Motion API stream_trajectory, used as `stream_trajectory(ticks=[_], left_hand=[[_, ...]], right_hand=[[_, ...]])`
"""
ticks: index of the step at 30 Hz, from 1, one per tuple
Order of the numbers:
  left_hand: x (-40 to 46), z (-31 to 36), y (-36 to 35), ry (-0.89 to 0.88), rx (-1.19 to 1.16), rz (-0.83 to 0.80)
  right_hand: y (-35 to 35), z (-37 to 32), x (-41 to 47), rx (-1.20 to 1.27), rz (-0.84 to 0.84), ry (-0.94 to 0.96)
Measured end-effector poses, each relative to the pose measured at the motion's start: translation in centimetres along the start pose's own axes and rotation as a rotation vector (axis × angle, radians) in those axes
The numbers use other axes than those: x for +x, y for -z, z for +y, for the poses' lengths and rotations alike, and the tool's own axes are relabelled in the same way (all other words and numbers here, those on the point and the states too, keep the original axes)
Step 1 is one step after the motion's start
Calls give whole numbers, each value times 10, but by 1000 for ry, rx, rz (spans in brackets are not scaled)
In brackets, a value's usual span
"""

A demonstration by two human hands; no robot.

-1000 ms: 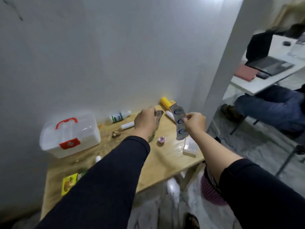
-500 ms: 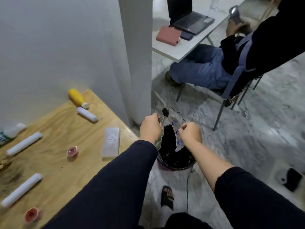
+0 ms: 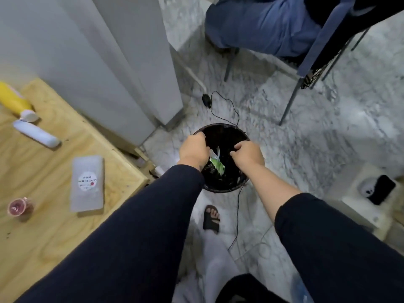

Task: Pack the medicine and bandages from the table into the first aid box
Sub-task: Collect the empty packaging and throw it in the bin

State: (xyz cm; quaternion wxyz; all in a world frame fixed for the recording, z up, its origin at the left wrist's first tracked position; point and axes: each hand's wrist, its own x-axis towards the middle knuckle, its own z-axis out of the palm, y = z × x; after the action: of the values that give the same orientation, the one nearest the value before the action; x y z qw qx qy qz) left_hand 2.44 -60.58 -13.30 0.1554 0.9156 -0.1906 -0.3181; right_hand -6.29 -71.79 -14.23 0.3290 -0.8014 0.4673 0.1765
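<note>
Since a moment ago our hands have dropped lower over the black bin (image 3: pixel 220 134), and the blister strips have left them. Our left hand (image 3: pixel 193 149) and right hand (image 3: pixel 248 155) curl loosely, each grip empty, with a green-and-white scrap (image 3: pixel 216 162) between them inside the bin. Left of the bin, the counter (image 3: pixel 54 226) carries a white roll (image 3: pixel 36 133), yellow bottle (image 3: pixel 13 100) and cling film pack (image 3: pixel 87 183).

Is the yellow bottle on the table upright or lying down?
Lying down: the yellow bottle rests on its side on the table, white cap toward the white roll.
</note>
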Motion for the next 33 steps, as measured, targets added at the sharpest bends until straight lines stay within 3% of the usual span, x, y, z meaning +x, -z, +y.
stream_trajectory(ticks=[7,11,21,33], left_hand=[[-18,-14,33,-92,331,-118],[-39,-20,65,-197,370,-164],[-182,-122,151,-182,278,147],[-369,-321,182,143,119,378]], right_hand=[[8,-26,-24,-248,-60,171],[20,-50,-48,-373,-94,293],[7,-128,-198,-525,10,597],[-125,-219,-372,-616,-9,939]])
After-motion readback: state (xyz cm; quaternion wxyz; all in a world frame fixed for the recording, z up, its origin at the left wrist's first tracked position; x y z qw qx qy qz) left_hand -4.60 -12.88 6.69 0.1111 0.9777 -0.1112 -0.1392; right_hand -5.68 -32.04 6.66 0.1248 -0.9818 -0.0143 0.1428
